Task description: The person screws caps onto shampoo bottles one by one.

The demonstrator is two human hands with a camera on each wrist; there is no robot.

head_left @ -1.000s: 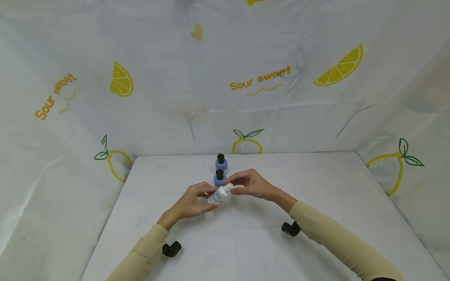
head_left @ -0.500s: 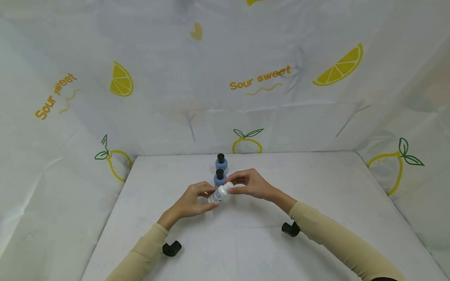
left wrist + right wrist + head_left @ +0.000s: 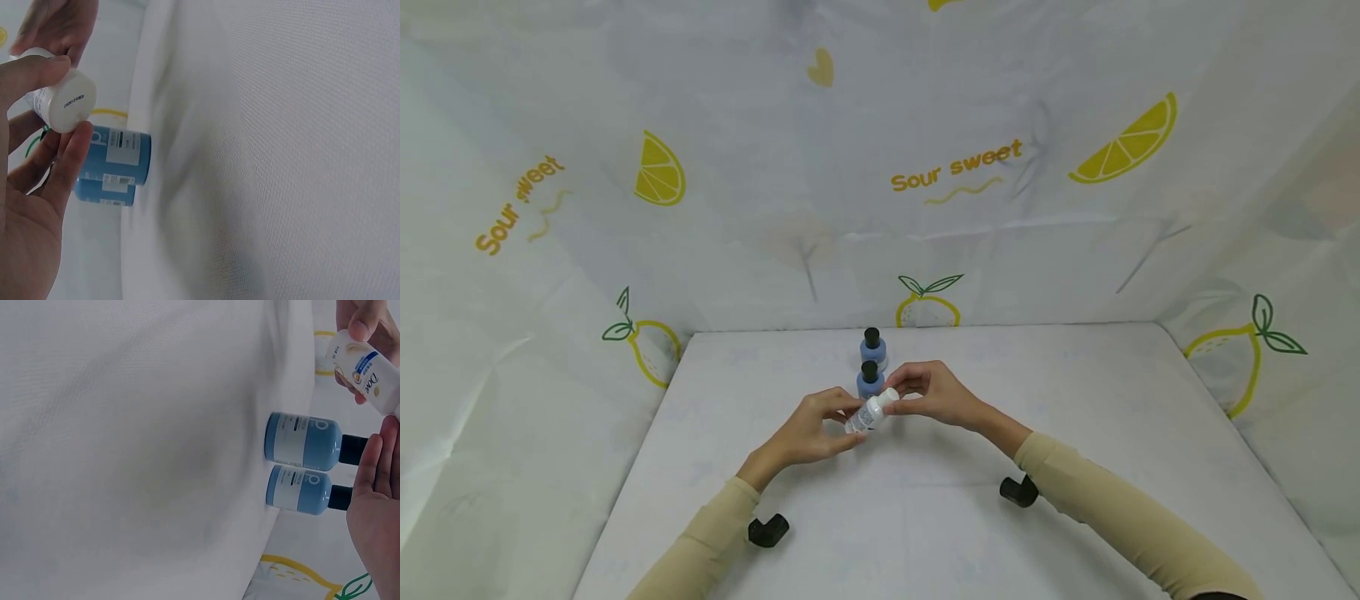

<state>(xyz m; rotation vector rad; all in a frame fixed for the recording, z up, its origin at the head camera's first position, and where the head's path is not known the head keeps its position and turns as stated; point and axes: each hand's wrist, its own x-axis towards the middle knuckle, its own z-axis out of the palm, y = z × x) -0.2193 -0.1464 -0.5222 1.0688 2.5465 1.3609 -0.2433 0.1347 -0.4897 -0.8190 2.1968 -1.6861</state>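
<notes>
My left hand (image 3: 808, 429) grips the body of a small white Dove bottle (image 3: 862, 417), thumb on the near side and fingers on the far side. The bottle is held tilted, its white cap (image 3: 888, 397) toward the upper right. At that cap, my right hand (image 3: 946, 396) pinches with thumb and fingers. In the left wrist view the bottle's round base (image 3: 72, 103) faces the camera, with small print on it. Just behind the hands stands a blue bottle (image 3: 306, 442) with a black cap, upright on the table. A second matching blue bottle (image 3: 300, 489) is right behind it.
The white-covered table (image 3: 910, 533) meets a pale curtain (image 3: 737, 250) printed with lemons along its back edge. Black wrist-worn devices show beside the left sleeve (image 3: 700, 533) and the right sleeve (image 3: 1120, 508).
My right fingers have shifted slightly left at the cap, which sits a touch higher than a second ago. The left hand's grip and both blue bottles look the same.
</notes>
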